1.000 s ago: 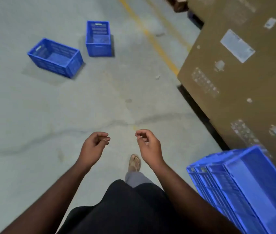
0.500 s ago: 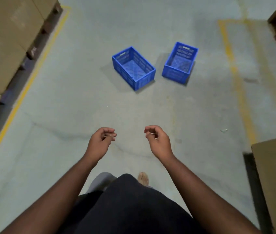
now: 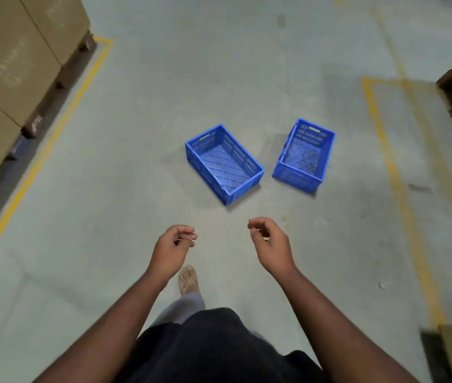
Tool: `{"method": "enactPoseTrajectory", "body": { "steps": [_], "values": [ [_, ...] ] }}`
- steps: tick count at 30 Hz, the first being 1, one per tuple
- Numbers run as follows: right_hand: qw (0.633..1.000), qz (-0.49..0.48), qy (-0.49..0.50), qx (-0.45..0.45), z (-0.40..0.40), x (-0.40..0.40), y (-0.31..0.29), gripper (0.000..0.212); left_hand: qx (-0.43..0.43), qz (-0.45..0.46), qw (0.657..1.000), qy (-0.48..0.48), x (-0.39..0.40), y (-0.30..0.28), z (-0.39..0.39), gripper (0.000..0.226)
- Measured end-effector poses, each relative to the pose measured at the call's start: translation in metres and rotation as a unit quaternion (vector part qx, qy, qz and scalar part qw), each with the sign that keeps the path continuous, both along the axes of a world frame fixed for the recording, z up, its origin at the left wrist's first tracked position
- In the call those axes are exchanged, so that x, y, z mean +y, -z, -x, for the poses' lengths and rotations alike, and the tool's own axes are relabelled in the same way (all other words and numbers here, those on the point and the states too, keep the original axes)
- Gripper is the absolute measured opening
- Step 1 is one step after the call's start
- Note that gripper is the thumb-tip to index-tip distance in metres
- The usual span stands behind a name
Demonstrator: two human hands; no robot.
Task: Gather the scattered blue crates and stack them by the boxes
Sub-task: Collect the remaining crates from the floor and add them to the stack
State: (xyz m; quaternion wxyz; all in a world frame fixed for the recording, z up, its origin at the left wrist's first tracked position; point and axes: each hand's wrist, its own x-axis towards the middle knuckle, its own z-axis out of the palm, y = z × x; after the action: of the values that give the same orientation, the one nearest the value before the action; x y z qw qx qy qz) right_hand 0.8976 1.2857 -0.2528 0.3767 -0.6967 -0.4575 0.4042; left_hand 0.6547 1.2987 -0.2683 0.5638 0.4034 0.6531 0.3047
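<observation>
Head view: two empty blue lattice-walled crates [image 3: 224, 163], upright.

A grey concrete floor [image 3: 142, 189] carries painted yellow lines [image 3: 53, 131], one well left of the fingers, another well right. Dark wooden pallets [image 3: 62, 76] sit far left and far right. A sandalled foot [image 3: 188, 279] steps just below the fingers.

Only faint, unreadable print on the cardboard boxes [image 3: 12, 59] at left.
</observation>
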Motion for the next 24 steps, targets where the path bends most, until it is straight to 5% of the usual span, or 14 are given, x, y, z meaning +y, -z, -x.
{"method": "enactPoseTrajectory", "body": {
  "steps": [9, 24],
  "values": [
    [0.996, 0.02, 0.09, 0.007, 0.025, 0.173, 0.0, 0.018, 0.017, 0.017, 0.993, 0.113, 0.239, -0.034, 0.018, 0.027],
    [0.937, 0.103, 0.322, 0.082, -0.024, 0.473, 0.08, 0.015, 0.073, 0.03, 0.954, 0.289, 0.608, 0.024, -0.046, 0.022]
  ]
}}
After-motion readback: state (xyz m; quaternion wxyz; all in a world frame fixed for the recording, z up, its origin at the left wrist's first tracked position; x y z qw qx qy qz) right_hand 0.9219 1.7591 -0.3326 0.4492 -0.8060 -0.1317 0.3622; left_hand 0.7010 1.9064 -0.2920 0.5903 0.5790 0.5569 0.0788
